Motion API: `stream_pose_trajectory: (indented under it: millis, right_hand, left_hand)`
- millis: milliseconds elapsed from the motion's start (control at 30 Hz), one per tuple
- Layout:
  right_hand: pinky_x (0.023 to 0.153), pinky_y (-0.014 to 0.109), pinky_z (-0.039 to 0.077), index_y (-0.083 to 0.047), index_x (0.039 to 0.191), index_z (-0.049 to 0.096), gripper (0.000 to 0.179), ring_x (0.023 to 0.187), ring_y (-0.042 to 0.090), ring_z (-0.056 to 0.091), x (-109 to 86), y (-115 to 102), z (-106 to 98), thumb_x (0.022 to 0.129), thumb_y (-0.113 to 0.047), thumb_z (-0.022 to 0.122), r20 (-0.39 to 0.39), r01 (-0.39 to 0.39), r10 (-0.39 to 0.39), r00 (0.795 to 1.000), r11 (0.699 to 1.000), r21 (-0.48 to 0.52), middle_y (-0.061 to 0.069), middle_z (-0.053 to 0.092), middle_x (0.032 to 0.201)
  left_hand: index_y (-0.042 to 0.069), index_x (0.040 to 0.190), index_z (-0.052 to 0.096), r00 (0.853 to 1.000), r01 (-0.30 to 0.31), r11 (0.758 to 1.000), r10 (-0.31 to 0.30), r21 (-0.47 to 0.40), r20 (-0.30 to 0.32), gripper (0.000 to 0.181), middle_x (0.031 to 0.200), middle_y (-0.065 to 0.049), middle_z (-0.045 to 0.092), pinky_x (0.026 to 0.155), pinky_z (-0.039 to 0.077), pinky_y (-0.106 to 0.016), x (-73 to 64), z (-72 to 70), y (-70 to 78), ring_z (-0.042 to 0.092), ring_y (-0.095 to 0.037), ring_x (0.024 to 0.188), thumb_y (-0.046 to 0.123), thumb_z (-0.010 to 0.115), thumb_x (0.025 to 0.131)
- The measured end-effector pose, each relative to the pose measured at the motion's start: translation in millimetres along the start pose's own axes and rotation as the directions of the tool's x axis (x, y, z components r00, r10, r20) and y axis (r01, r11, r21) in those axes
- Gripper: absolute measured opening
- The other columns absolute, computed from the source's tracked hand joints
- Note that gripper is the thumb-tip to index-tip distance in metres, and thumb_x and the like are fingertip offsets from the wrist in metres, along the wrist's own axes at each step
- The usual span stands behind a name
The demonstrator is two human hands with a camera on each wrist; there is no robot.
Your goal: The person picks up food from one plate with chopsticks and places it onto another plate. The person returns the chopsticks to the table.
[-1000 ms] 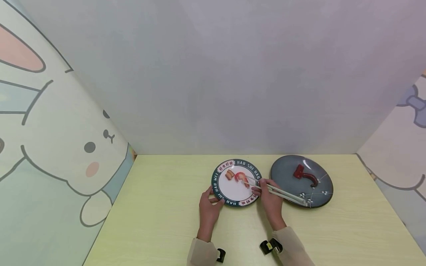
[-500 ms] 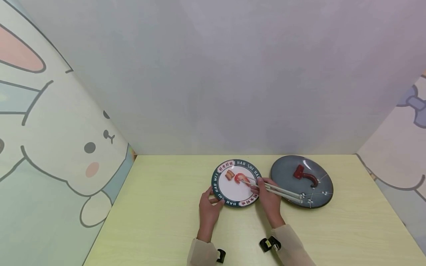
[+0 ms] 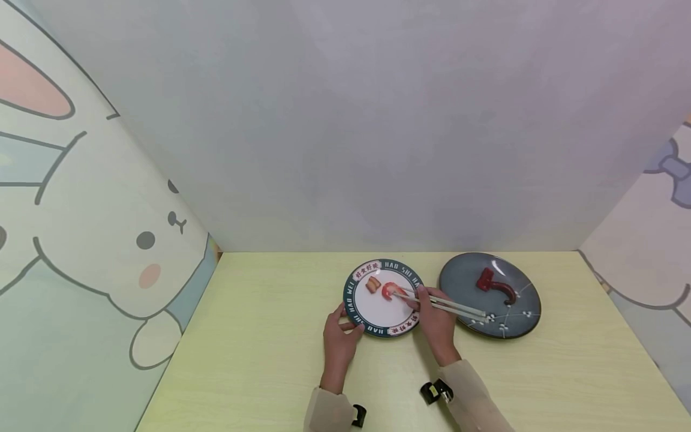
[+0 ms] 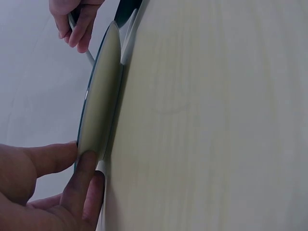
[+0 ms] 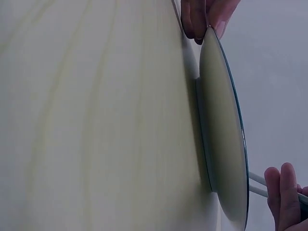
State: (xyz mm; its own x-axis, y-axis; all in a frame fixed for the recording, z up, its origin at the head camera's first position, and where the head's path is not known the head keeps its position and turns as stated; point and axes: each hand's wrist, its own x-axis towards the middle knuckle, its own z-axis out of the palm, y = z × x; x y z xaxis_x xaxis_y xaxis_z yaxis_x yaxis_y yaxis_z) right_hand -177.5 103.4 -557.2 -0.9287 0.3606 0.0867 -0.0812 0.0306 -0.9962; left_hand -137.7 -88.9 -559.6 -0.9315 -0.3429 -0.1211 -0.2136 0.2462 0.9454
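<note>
A white plate (image 3: 378, 307) with a dark green lettered rim stands on the table. My left hand (image 3: 340, 337) pinches its near-left edge; in the left wrist view the thumb (image 4: 53, 158) is at the rim and other fingers are beneath it. My right hand (image 3: 436, 324) holds a pair of pale chopsticks (image 3: 459, 309) over the plate's right side. Their tips touch a pink-and-white shrimp (image 3: 390, 290) on the plate; whether they grip it I cannot tell. Beside the shrimp lies a small striped piece of pork belly (image 3: 373, 284).
A blue-grey oval plate (image 3: 459, 276) with white blossoms stands to the right, bearing a dark red curled piece of food (image 3: 502, 289). The chopsticks' rear ends hang over it. A grey wall (image 3: 388, 150) rises behind the pale wooden table (image 3: 259, 336).
The shrimp has turned a little on the plate, its tail end shifting up and right. My right hand and the chopsticks' rear ends have shifted slightly up and left. The left hand stays put.
</note>
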Motion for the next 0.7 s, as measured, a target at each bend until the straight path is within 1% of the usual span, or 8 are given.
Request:
stream_pose_trajectory:
  millis: [100, 267, 367, 433, 500, 700]
  right_hand:
    - [0.067, 0.017, 0.059, 0.017, 0.109, 0.072, 0.029, 0.069, 0.005, 0.076, 0.9, 0.1, -0.5, 0.106, -0.011, 0.062, -0.015, 0.011, -0.011, 1.000, 1.000, -0.006, 0.035, 0.072, 0.103]
    - [0.068, 0.025, 0.062, 0.022, 0.108, 0.070, 0.027, 0.069, 0.013, 0.078, 3.0, 1.8, -0.5, 0.105, -0.004, 0.061, -0.038, 0.017, -0.015, 0.999, 0.998, 0.063, 0.039, 0.068, 0.104]
    - [0.069, 0.025, 0.062, 0.023, 0.109, 0.069, 0.026, 0.067, 0.012, 0.077, 3.1, 1.9, -0.9, 0.105, -0.001, 0.060, -0.046, 0.007, -0.002, 0.999, 0.995, 0.103, 0.042, 0.067, 0.105]
    - [0.068, 0.024, 0.062, 0.022, 0.110, 0.070, 0.026, 0.066, 0.009, 0.077, 2.5, 1.6, -1.8, 0.105, -0.002, 0.060, -0.054, 0.000, 0.006, 0.999, 0.994, 0.107, 0.043, 0.067, 0.106]
    - [0.069, 0.022, 0.061, 0.022, 0.110, 0.070, 0.027, 0.066, 0.008, 0.076, 2.0, 2.0, -3.2, 0.106, -0.003, 0.060, -0.056, -0.014, 0.020, 0.998, 0.994, 0.111, 0.042, 0.067, 0.106]
    - [0.070, 0.022, 0.062, 0.023, 0.110, 0.068, 0.032, 0.068, 0.011, 0.077, 1.1, 4.9, -7.2, 0.106, -0.008, 0.061, -0.052, -0.052, 0.061, 0.997, 0.987, 0.153, 0.038, 0.069, 0.103]
  left_hand:
    - [-0.008, 0.150, 0.051, 1.000, 0.004, 1.000, -0.004, 0.001, -0.002, 0.070, 0.125, -0.017, 0.059, 0.073, 0.062, -0.031, -0.2, 0.1, 1.3, 0.069, -0.023, 0.096, -0.009, 0.079, 0.086]
    - [-0.007, 0.150, 0.051, 1.000, 0.008, 1.000, -0.008, -0.002, -0.003, 0.070, 0.125, -0.017, 0.059, 0.073, 0.061, -0.031, -0.4, 0.1, 2.2, 0.069, -0.023, 0.096, -0.009, 0.079, 0.085]
    - [-0.007, 0.150, 0.051, 1.000, 0.002, 1.000, -0.002, -0.005, -0.002, 0.070, 0.125, -0.017, 0.058, 0.073, 0.061, -0.030, -0.3, 0.2, 2.1, 0.068, -0.023, 0.096, -0.009, 0.079, 0.085]
    - [-0.008, 0.150, 0.051, 1.000, -0.001, 1.000, 0.001, -0.008, -0.001, 0.070, 0.125, -0.017, 0.058, 0.073, 0.061, -0.030, -0.1, 0.3, 1.7, 0.068, -0.023, 0.096, -0.009, 0.079, 0.085]
    - [-0.008, 0.149, 0.051, 1.000, -0.002, 1.000, 0.002, -0.006, -0.001, 0.070, 0.125, -0.017, 0.059, 0.073, 0.061, -0.030, -0.2, 0.3, 1.2, 0.068, -0.023, 0.095, -0.009, 0.079, 0.085]
    - [-0.007, 0.149, 0.052, 1.000, -0.001, 1.000, 0.001, 0.013, -0.006, 0.070, 0.124, -0.016, 0.059, 0.072, 0.061, -0.030, 0.0, 0.4, 0.0, 0.069, -0.022, 0.095, -0.009, 0.080, 0.085]
